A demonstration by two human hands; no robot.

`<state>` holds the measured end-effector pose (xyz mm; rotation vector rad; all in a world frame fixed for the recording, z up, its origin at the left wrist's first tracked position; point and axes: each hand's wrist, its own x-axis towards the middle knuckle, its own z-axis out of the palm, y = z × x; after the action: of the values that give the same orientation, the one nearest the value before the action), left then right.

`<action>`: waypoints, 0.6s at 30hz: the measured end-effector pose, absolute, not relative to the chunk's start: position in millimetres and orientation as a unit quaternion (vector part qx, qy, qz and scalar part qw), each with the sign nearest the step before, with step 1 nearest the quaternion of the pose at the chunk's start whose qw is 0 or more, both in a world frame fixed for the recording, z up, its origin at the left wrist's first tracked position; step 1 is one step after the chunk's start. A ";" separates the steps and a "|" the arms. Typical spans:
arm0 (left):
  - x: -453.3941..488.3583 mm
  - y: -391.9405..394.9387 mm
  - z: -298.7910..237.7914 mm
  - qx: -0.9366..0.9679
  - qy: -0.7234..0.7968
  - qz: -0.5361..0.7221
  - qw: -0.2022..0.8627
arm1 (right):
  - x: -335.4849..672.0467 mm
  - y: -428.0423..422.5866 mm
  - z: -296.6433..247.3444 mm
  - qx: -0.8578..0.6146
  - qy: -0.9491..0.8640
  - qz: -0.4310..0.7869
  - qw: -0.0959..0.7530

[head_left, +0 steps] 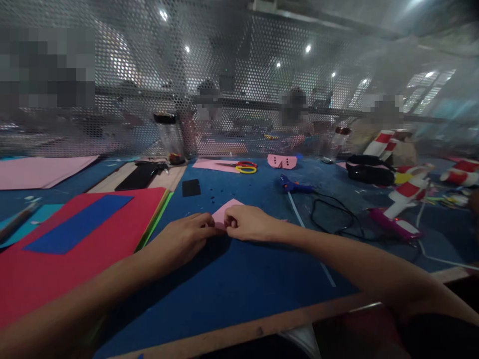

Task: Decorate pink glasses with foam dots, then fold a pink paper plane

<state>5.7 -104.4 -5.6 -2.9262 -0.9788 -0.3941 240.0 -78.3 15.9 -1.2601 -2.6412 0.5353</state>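
The left hand [186, 238] and the right hand [247, 223] meet knuckle to knuckle over the blue table [239, 284]. Both are curled nearly closed, their fingertips pinching the near edge of a small pink paper [226, 209]. The paper lies flat on the table just beyond the fingers, with one corner pointing away. It may be folded, though the blur makes that hard to tell.

Just left of the left hand lies a big red sheet [56, 279] with a blue strip [78, 224] on top of it and green edges [159, 217] peeking out beneath its right side. Beyond the paper sits a small black card [191, 187]. Farther back are scissors [243, 167] with red and yellow handles, resting on another pink sheet, and a pink cut-out [281, 161] beside them.

To the right of the hands, a blue glue gun [295, 187] lies near a looping black cable [337, 217]. A purple glue gun [392, 225] and red-and-white striped paper pieces [408, 189] lie past the cable.

A jar [169, 138] with a black lid stands at the back against a perforated metal screen [239, 80].
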 end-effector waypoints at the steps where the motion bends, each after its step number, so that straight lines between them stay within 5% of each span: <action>1: 5.9 -104.5 -5.4 -0.940 -0.317 -0.127 0.015 | 240.1 -78.7 16.5 -0.424 -0.885 0.175 0.082; 18: 6.0 -103.5 -6.0 -0.938 -0.314 -0.149 0.006 | 274.5 -81.6 23.7 -0.454 -0.862 0.210 0.080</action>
<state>6.0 -103.5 -6.0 -2.9338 -0.9821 -0.4672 274.5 -81.6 23.7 -1.3592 -2.5780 0.6274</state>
